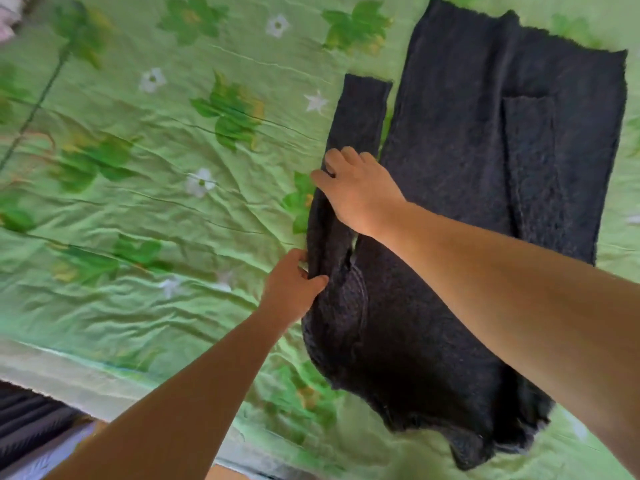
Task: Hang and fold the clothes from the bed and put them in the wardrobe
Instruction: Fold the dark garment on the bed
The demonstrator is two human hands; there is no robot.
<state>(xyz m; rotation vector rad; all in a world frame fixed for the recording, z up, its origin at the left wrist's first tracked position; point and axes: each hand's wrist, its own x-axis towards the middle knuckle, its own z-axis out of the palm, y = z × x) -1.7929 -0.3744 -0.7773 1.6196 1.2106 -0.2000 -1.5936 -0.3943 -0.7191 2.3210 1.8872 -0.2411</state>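
A dark knitted cardigan (450, 174) lies flat on the right part of the bed (138, 209), its lower end close to the bed's near edge. Its sleeve (362, 112) lies along the garment's left side. The left hand (294, 289) pinches the sleeve's outer edge, and the right hand (356, 194) curls its fingers over the sleeve farther up.

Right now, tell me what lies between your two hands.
In the head view, only the dark garment's sleeve runs between the left hand and the right hand; both grip it.
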